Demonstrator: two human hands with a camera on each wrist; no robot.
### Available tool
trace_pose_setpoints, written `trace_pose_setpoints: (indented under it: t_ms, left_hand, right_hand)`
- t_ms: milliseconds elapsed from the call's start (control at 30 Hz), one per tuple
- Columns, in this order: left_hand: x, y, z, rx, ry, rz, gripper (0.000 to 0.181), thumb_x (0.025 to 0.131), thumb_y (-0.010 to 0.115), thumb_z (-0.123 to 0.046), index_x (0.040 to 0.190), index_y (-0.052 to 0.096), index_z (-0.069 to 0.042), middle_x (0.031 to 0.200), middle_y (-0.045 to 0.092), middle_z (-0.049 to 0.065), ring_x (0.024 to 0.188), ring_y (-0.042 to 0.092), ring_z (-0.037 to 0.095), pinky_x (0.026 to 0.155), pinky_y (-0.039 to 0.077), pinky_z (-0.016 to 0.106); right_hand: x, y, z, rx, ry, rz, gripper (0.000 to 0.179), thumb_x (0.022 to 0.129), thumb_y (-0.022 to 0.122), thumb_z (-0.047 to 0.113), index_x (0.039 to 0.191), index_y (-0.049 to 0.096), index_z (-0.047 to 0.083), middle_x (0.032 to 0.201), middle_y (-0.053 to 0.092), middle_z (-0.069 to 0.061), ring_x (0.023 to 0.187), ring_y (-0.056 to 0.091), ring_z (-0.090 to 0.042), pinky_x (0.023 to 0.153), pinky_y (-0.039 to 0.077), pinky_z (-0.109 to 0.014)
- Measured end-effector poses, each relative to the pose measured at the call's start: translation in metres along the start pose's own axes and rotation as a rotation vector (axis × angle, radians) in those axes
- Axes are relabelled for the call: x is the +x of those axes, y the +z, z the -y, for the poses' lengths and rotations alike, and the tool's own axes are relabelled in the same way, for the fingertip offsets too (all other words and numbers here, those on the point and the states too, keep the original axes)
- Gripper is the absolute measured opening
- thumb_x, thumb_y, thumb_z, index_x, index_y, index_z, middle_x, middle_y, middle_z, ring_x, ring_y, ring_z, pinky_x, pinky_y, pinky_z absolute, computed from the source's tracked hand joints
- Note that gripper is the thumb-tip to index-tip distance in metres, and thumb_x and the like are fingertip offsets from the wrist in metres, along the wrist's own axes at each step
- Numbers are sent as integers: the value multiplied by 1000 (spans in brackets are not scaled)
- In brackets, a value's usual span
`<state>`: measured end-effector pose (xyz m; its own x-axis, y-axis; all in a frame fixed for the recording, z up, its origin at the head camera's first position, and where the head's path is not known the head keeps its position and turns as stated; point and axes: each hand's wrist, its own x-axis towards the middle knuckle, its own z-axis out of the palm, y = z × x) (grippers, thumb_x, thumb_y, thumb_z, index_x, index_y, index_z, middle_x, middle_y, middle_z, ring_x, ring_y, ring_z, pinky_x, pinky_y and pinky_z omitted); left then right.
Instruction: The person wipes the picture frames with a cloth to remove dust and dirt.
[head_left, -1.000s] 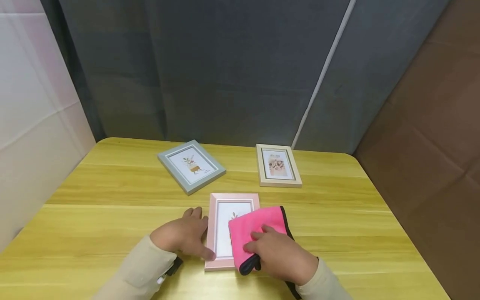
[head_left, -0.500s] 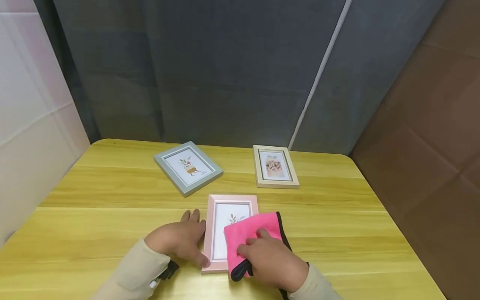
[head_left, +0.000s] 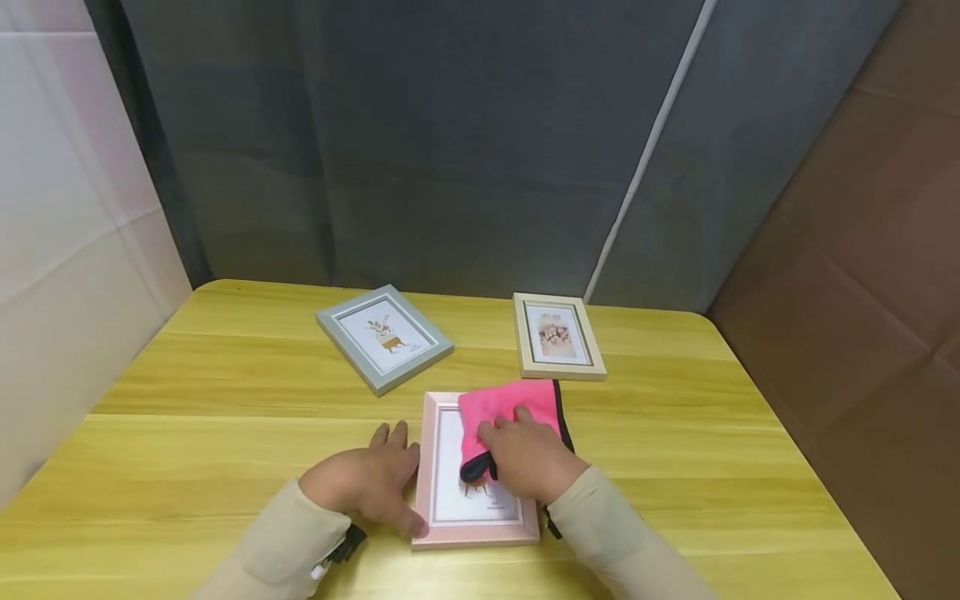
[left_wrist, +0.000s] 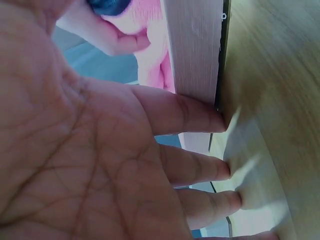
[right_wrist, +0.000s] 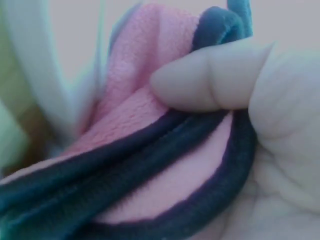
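Observation:
A pink photo frame lies face up near the front of the table, with a plant drawing behind its pane. My left hand rests at its left side, thumb on the lower left corner; in the left wrist view its straight fingers reach past the frame's side edge to the tabletop. My right hand grips a folded pink cloth with black edging, which covers the frame's upper right part. In the right wrist view the thumb presses into the folds.
Behind lie two more photo frames, a grey-blue one turned at an angle to the left and a cream one to the right. The wooden table meets a dark curtain at the back, with fabric walls either side.
My right hand has slid the cloth up the pink frame, from its lower right to its upper right, uncovering the bottom of the picture. The left hand stays at the frame's left side.

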<state>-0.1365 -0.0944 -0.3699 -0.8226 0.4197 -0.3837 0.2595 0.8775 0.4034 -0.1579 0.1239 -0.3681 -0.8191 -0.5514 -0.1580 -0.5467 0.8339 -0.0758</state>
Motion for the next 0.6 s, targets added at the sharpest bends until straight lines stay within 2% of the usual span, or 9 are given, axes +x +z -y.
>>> trace_pose_setpoints:
  t_ms: [167,233,300,467,600]
  left_hand:
    - [1,-2,1,10,-10,3,104,64,89,-46,139,46,12,152,23,39,139,16,60,105,28,70]
    - [1,-2,1,9,-15,0,105,65,89,-46,140,46,11,152,23,39,140,16,59,106,27,69]
    - [1,-2,1,5,-16,-1,105,65,89,-47,141,46,11,152,23,38,140,16,59,107,27,68]
    - [1,-2,0,-1,-8,-12,105,66,88,-47,142,44,10,153,22,38,141,15,58,108,27,67]
    - [0,-2,-1,-6,-15,-12,105,65,87,-46,143,44,10,154,21,38,141,14,57,109,26,66]
  right_hand:
    - [9,-3,-12,111,3,8,30,93,63,7,121,67,18,119,66,0,109,46,-24,91,47,-37]
    - [8,-1,-18,124,-34,-7,31,93,62,5,121,67,17,118,66,0,113,47,-25,98,44,-38]
    - [4,2,-23,137,-77,-21,35,93,60,3,125,67,16,125,65,-2,121,48,-27,106,39,-41]
    - [-22,1,-35,228,-205,4,47,90,54,-7,133,63,12,141,56,-10,137,43,-30,117,24,-47]
    - [-55,-1,-32,273,-268,75,53,88,56,-9,134,62,17,142,56,-5,138,42,-29,115,28,-46]
